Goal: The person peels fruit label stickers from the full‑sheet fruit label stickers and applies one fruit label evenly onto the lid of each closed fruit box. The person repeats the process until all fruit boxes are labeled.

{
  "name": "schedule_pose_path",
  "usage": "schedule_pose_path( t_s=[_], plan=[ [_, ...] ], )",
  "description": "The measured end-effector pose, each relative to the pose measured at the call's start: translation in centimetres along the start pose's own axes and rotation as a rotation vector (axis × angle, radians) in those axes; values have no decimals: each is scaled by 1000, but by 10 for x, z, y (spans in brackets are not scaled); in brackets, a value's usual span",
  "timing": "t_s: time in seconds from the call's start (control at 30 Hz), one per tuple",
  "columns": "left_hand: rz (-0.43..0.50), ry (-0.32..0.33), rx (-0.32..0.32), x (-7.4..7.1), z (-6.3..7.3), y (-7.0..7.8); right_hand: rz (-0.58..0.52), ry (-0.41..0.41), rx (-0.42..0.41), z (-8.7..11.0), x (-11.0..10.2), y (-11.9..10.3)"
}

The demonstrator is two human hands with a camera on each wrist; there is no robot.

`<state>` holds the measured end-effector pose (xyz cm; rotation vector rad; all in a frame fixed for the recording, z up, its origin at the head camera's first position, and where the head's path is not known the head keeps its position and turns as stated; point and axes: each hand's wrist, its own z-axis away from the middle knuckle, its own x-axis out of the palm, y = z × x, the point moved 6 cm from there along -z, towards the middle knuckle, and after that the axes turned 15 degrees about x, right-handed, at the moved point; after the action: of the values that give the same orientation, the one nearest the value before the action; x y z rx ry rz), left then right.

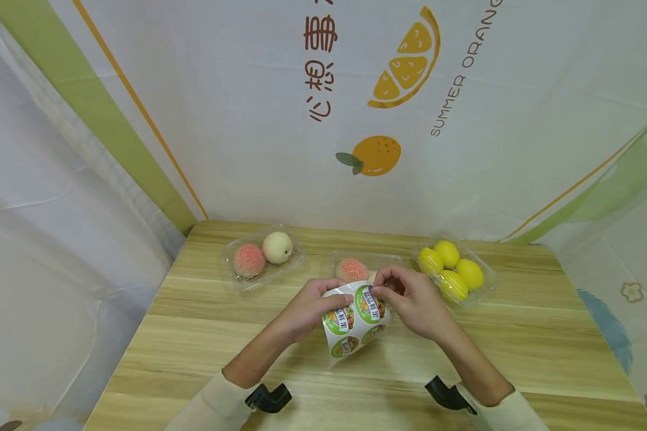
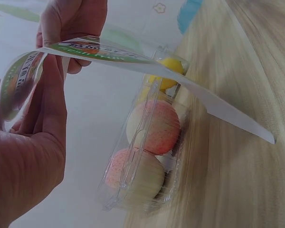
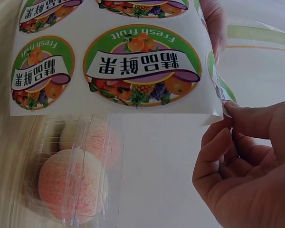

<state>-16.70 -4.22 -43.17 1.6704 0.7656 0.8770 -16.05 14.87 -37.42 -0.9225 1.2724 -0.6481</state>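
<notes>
Over bench (image 1: pixel 183 335), left hand (image 1: pixel 308 308) gripping label sheet (image 1: pixel 351 329); right hand (image 1: pixel 419 304) pinching sheet edge at one label (image 1: pixel 368 305), peeling seemingly underway. Behind, peach boxes (image 1: pixel 275 274), lemon box (image 1: pixel 482 288) showing no label; sticking apparently remaining.

There are three clear clamshell boxes (image 1: pixel 274 274), four peaches (image 1: pixel 249 261) in two pairs, four visible lemons (image 1: pixel 469 274), one sticker sheet (image 1: pixel 352 326), two hands (image 1: pixel 306 308), two black wrist brackets (image 1: pixel 271 399) and one desk (image 1: pixel 194 335); the backdrop (image 1: pixel 248 120) bears one printed orange (image 1: pixel 378 155) and one orange slice (image 1: pixel 408 70).
</notes>
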Motion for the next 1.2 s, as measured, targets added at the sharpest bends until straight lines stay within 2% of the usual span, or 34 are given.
schedule_pose_path(
  t_s=[0.77,1.2],
  plan=[
    [-58,7,14,-2,-1,0,-46,-19,11,2,-2,-2],
    [-49,14,11,-4,-2,-1,-47,-3,12,2,-5,-6]
  ],
)
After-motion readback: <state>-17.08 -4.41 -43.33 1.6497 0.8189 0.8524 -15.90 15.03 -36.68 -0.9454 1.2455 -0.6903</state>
